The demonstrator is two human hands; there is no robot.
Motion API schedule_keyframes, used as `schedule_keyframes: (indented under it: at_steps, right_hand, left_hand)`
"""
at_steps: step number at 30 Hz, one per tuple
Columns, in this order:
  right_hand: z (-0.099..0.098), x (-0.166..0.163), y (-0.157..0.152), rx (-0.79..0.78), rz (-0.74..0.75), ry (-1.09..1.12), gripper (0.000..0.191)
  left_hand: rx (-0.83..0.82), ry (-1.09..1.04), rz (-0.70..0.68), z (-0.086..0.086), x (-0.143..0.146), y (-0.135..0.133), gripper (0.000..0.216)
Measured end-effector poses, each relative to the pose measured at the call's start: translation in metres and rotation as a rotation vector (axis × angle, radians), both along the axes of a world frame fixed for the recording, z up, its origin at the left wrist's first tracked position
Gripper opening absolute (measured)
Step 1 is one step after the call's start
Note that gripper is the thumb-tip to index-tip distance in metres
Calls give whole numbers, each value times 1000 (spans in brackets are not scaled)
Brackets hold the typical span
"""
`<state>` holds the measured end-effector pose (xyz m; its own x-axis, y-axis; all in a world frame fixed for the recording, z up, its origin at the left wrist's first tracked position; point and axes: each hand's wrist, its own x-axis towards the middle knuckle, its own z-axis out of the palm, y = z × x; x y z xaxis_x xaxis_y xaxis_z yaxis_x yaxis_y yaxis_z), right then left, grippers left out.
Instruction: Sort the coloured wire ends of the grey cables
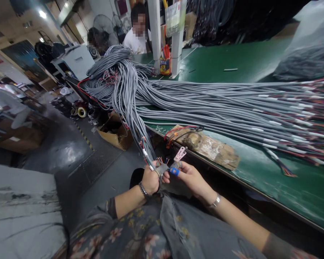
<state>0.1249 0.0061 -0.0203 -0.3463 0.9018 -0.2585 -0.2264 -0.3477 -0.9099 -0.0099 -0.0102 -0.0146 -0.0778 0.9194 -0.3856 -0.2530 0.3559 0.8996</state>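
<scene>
My left hand [151, 180] is closed round the end of a grey cable [148, 149] that hangs off the table's near edge. Fine coloured wires fan out above its fingers, and a grey wrap covers part of the thumb. Close beside it, my right hand [191, 178] pinches at the wire ends, with blue tape on its thumb. What sits between those fingertips is too small to make out. A pink clip [180, 154] stands just above the right fingers. More grey cables [205, 99] lie in a long bundle across the green table [291, 196], their stripped ends to the right.
A worn wooden board [210, 147] with red and black leads lies along the table edge. Below stands an open cardboard box [115, 133]. White posts [175, 54] rise from the table, and a person [137, 39] sits behind them. Plastic-wrapped cables [307, 64] lie at right.
</scene>
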Motion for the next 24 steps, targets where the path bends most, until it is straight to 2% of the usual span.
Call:
schedule_keyframes:
  at_steps: [5, 9, 12, 14, 18, 22, 24]
  right_hand:
    - [-2, 2, -2, -30, 13, 23, 38]
    - [-11, 9, 3, -100, 19, 137, 34]
    - [-13, 16, 13, -210, -56, 273, 36]
    - [-10, 19, 20, -230, -47, 311, 43]
    - [0, 16, 27, -73, 36, 242, 47]
    - [1, 11, 24, 154, -185, 1, 47]
    - [-1, 9, 24, 187, -207, -34, 51]
  left_hand:
    - [-12, -22, 19, -1, -1, 0, 44]
    - [7, -37, 16, 1, -3, 0, 46]
    - [36, -73, -32, 6, -4, 2, 48]
    - [53, -89, -86, 10, -4, 3, 49]
    - [81, -88, -195, 13, -1, 8, 50]
    - [76, -86, -207, 12, 4, 11, 51]
    - [62, -89, -191, 11, 5, 12, 52]
